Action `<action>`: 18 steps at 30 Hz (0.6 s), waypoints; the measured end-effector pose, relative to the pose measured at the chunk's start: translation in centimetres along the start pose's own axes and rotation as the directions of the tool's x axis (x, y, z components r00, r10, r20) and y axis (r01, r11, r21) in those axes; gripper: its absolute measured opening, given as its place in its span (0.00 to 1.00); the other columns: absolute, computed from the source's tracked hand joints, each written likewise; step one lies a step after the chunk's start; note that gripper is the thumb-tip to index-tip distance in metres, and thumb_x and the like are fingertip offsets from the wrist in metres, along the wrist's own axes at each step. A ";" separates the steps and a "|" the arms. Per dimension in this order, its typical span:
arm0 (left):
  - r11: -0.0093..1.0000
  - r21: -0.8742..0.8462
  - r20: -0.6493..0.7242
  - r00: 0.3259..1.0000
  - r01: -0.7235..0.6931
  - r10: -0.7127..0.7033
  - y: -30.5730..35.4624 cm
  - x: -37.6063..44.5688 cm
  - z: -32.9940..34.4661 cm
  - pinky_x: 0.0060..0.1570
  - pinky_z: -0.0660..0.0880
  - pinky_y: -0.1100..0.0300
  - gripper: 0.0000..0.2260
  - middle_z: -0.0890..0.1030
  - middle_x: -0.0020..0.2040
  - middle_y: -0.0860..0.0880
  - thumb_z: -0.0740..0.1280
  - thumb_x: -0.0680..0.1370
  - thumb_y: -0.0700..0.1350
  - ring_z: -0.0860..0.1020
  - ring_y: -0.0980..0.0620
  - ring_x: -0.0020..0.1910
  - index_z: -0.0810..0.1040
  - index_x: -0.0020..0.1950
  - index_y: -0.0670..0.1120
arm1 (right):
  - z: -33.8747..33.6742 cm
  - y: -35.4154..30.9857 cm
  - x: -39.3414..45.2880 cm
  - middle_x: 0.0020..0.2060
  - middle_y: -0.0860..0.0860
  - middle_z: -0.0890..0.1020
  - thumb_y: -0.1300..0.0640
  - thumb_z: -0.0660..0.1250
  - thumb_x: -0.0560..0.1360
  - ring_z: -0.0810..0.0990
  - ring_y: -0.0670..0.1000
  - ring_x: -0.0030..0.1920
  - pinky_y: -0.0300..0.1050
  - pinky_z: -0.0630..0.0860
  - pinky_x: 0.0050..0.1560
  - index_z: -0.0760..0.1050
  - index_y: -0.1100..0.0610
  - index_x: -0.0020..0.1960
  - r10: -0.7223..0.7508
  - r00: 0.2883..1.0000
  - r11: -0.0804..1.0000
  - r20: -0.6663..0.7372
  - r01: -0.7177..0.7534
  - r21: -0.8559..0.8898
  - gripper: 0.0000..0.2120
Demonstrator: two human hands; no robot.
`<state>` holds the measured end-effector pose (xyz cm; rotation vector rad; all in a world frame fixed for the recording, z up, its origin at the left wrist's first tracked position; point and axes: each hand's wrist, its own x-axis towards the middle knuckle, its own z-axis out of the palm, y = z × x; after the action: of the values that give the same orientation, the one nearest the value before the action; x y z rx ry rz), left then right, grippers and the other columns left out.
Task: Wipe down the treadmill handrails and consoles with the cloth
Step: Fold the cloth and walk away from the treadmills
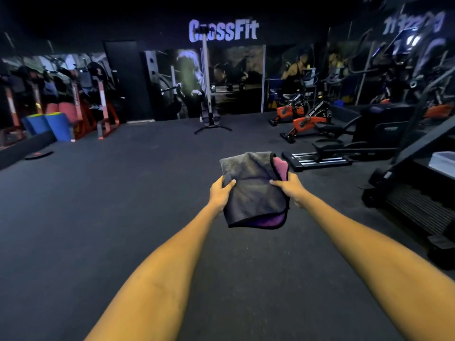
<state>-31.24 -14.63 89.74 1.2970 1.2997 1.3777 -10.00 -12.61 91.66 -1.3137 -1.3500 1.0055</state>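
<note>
Head view: cloth [253,190] between both gripping hands [256,190].

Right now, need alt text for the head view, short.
A person holds a folded grey cloth with a purple underside out in front, left hand and right hand each gripping a side, above a dark gym floor. Exercise bikes and dark cardio machines stand to the right, under a lit CrossFit sign on the far wall.

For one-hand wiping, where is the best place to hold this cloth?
Probably the folded top edge of the cloth, taken from above. The left hand and right hand already grip its sides, and the open layers hang loose below.
</note>
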 end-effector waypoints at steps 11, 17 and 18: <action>0.999 -0.041 0.222 0.975 -0.003 0.012 -3.6 22.1 11.8 0.56 0.76 0.54 0.12 0.80 0.56 0.48 0.65 0.79 0.42 0.78 0.50 0.55 0.76 0.62 0.43 | -6.5 4.1 19.0 0.56 0.58 0.79 0.65 0.70 0.72 0.78 0.57 0.57 0.48 0.74 0.56 0.74 0.63 0.61 0.060 0.977 0.998 -0.207 -0.064 -0.014 0.18; 0.999 -0.049 0.407 0.913 -0.009 0.028 -2.7 32.8 20.8 0.53 0.74 0.59 0.13 0.78 0.56 0.49 0.65 0.79 0.42 0.77 0.52 0.54 0.75 0.63 0.42 | -12.9 4.9 27.0 0.56 0.57 0.79 0.64 0.70 0.73 0.77 0.55 0.55 0.46 0.74 0.53 0.73 0.62 0.63 0.099 0.924 0.995 -0.370 -0.104 0.007 0.19; 0.999 -0.047 0.435 0.900 -0.013 0.032 -2.9 33.9 22.3 0.54 0.74 0.58 0.13 0.78 0.56 0.49 0.65 0.79 0.41 0.77 0.51 0.54 0.75 0.63 0.42 | -13.8 5.2 27.6 0.56 0.57 0.79 0.64 0.70 0.73 0.77 0.55 0.56 0.46 0.74 0.53 0.73 0.63 0.63 0.103 0.913 0.994 -0.394 -0.109 0.008 0.19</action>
<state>-13.89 22.20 90.23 1.4900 0.9442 1.0404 5.87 14.41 91.72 -1.5186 -0.9880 0.7492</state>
